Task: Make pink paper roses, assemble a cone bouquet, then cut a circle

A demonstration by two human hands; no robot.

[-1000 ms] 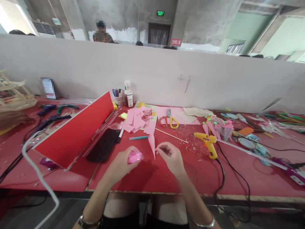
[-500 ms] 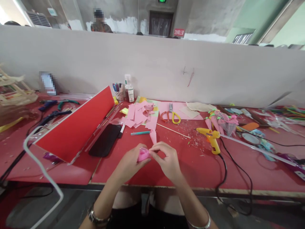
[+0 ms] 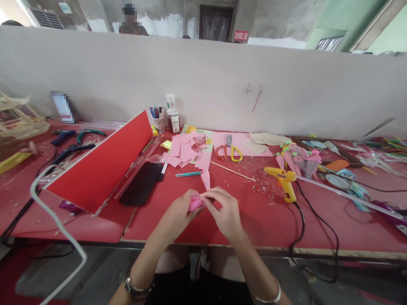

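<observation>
Between my hands, above the front of the red table, is a bright pink piece of paper (image 3: 195, 202), curled into a loop. My left hand (image 3: 178, 215) is closed around its left side. With thumb and forefinger, my right hand (image 3: 225, 212) pinches its right edge. Just beyond my fingers a small pink paper cone (image 3: 205, 179) lies with its tip toward me. A teal pen (image 3: 187, 174) touches the cone's wide end. Pink paper pieces (image 3: 184, 149) are heaped farther back. My fingers hide part of the piece I hold.
A yellow glue gun (image 3: 284, 180) with a black cord lies at the right, near finished pink cones (image 3: 294, 159). Scissors (image 3: 237, 154) and a thin stick (image 3: 232, 171) lie behind my hands. Leftward are a black phone (image 3: 141, 184) and a slanted red board (image 3: 108, 165).
The pink paper and both hands appear slightly farther right and higher, while the whole view has shifted a little. My grip on the paper looks the same.
</observation>
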